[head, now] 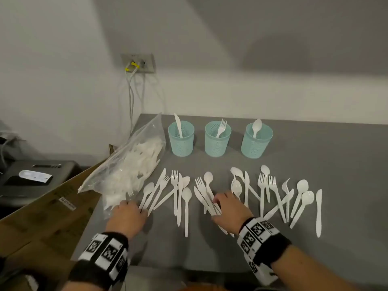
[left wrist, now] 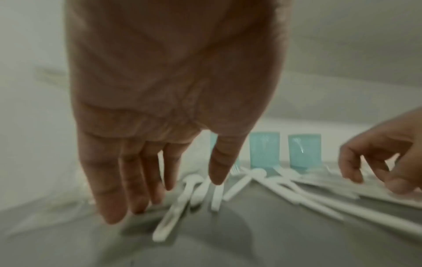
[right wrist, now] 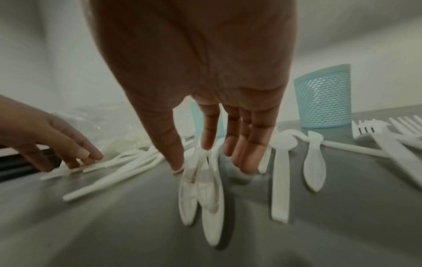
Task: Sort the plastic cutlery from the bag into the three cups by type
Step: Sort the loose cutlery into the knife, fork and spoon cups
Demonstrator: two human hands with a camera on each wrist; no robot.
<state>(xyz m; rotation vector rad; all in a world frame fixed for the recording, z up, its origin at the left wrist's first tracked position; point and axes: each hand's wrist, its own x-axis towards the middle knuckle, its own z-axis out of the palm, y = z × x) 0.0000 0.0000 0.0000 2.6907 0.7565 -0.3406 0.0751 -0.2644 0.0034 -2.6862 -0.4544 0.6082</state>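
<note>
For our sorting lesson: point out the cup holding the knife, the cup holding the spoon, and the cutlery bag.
cup with the knife (head: 181,143), head view, front mesh wall.
cup with the spoon (head: 255,145), head view, front mesh wall.
cutlery bag (head: 126,171), head view, middle of the clear plastic.

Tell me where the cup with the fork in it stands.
In the head view, the cup with the fork stands at the back of the table, in the middle of the three, between the knife cup and the spoon cup.

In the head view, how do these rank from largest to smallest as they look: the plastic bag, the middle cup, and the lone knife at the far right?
1. plastic bag, clearly the largest.
2 and 3. middle cup and lone knife: unsure. The knife looks longer but thin, the cup wider, and the knife lies nearer the camera.
</note>
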